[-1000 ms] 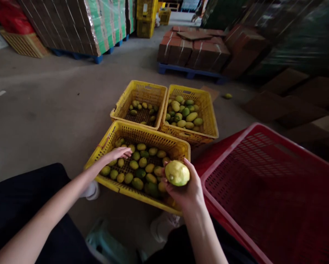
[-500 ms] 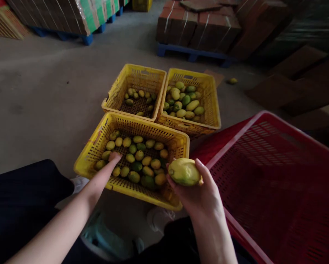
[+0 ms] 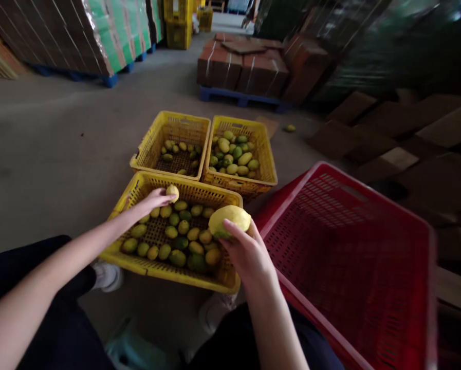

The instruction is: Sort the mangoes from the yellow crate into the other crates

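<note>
Left hand (image 3: 159,198) has come up from down among the fruit since half a second ago, now with a small yellow fruit (image 3: 172,192) at its fingertips; right hand (image 3: 249,252) has turned its large yellow-green fruit (image 3: 230,221), tip now pointing right. Left grip narrow, fingers closed round the small one; right grip wider, thumb along the near side, rest of fingers mostly hidden behind the fruit. Hands well apart, large fruit to the right of and nearer than the small one. Below both grips: near yellow crate (image 3: 184,281), loose yellow and green fruits (image 3: 180,242) spread over its slatted bottom. Just beyond left grip, second yellow crate (image 3: 149,144), a few small fruits in it; beyond right grip, third yellow crate (image 3: 266,154), fuller, beside the second. Right of right grip, large red crate (image 3: 315,226), tilted in view, its lower inside dark. Farther out past right grip, lone fruit (image 3: 290,128) on the floor, cardboard pieces (image 3: 334,139) to its right; farther still, strapped brown cartons (image 3: 241,64) on a blue pallet (image 3: 242,100)
</note>
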`<state>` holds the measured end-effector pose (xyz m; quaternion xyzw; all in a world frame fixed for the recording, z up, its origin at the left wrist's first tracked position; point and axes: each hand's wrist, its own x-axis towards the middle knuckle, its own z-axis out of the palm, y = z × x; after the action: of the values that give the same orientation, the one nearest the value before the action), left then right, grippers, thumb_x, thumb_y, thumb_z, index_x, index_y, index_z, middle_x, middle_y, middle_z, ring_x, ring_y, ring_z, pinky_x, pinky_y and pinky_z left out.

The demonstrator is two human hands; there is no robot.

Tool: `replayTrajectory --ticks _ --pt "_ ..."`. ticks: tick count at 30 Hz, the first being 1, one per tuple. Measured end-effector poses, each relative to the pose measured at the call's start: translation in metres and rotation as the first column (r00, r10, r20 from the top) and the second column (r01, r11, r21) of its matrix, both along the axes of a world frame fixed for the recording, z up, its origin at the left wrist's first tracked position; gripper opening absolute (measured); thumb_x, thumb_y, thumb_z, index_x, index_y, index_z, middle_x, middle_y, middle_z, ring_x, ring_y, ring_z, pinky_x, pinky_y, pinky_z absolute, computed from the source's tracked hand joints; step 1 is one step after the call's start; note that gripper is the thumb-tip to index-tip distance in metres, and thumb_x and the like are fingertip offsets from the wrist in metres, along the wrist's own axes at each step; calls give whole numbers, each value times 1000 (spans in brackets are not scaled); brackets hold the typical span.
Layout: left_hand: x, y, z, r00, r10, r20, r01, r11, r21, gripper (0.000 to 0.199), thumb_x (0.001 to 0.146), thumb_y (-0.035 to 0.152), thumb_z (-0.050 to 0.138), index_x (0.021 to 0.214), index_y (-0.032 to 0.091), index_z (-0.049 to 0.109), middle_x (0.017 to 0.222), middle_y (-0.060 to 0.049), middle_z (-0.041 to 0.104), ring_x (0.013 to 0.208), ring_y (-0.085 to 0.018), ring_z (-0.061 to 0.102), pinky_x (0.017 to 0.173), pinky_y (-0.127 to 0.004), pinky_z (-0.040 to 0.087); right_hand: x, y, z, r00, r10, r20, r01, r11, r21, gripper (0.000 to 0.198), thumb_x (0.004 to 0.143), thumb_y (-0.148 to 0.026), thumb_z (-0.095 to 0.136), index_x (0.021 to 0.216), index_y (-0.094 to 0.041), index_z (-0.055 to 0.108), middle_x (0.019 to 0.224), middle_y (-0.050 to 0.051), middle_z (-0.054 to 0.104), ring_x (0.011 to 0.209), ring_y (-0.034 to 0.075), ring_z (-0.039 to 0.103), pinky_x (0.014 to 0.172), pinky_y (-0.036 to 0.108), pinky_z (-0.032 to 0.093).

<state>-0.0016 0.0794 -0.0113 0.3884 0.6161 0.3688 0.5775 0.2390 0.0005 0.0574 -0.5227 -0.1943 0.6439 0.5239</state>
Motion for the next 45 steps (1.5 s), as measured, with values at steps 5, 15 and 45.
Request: replayTrajectory --ticks 5,15,45 --pt "1 -7 99 974 -193 -122 225 897 381 52 53 27 89 98 19 63 96 -3 71 88 -19 67 87 -35 53 -18 -11 20 871 -207 446 13 916 401 63 52 -32 87 107 -26 57 90 -1 69 80 20 65 74 36 55" --pt "9 -61 82 959 -250 -134 278 739 613 48 60 35 87 98 20 62 93 -4 70 88 -20 66 83 -33 52 -33 -24 14 777 -350 523 -40 802 596 63 49 -24 89 100 -26 52 109 4 69 97 22 66 87 37 54" --pt "-4 -77 90 958 -175 -225 284 669 687 50 60 38 87 100 21 61 101 -5 66 96 -21 62 89 -34 49 -57 -20 10 895 -174 411 -161 732 662 64 49 -18 87 108 -27 62 114 2 66 111 23 59 99 40 47"
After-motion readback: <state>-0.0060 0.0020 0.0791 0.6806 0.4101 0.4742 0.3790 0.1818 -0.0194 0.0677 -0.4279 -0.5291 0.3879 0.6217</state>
